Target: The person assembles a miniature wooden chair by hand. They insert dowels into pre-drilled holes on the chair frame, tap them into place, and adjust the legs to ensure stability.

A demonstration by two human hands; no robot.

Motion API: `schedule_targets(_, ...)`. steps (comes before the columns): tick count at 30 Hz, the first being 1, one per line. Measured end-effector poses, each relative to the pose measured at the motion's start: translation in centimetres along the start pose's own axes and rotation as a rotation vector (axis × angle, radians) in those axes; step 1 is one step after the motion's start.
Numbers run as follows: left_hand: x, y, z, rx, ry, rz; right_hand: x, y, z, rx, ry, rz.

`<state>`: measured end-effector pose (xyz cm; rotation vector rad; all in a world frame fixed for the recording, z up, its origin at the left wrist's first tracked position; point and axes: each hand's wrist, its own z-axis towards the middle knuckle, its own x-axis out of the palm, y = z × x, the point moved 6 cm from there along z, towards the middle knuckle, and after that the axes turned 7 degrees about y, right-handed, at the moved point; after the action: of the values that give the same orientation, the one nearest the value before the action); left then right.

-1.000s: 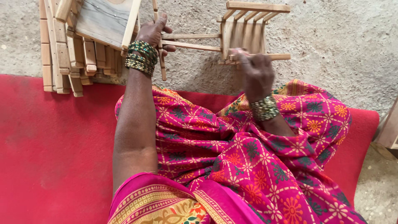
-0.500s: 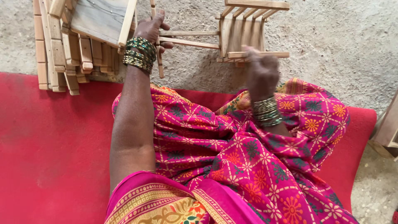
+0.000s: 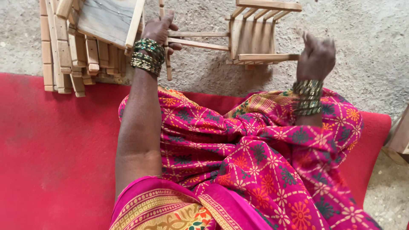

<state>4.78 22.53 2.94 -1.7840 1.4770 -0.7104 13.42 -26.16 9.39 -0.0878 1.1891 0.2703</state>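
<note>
Floor-level woodcraft workshop: stacked wooden frames (image 3: 68, 55), concrete floor (image 3: 362, 25).

The pale, unpainted wooden slatted frame (image 3: 255, 36) lies far right; a stack of wooden slats (image 3: 72, 55) in the same light tan, far left. Near, a magenta sari (image 3: 255, 170) patterned with orange, green and yellow flowers. Plain red mat (image 3: 51, 149). Speckled grey concrete floor (image 3: 362, 25). Green-and-gold bangles (image 3: 147, 56).

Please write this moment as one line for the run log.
left hand: grips wooden rods | right hand: holds slatted wooden frame | seated on red mat
</note>
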Motion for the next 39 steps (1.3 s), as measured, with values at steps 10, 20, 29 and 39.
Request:
schedule_targets(10, 0.4, -0.6, -0.3, 0.008, 0.016, -0.021, 11.0, 2.6, 6.3, 0.000, 0.671, -0.045)
schedule_targets(20, 0.3, -0.6, -0.6, 0.009, 0.011, 0.007, 11.3, 12.0, 5.1, -0.381, 0.704, 0.087)
schedule_targets(29, 0.4, -0.3, 0.3, 0.035, 0.003, -0.008, 11.2, 9.4, 5.8, -0.212, 0.827, 0.028)
schedule_targets(39, 0.9, -1.2, 0.3, 0.134, 0.060, -0.028, 8.6, 7.4, 5.6, -0.258, 0.912, -0.226)
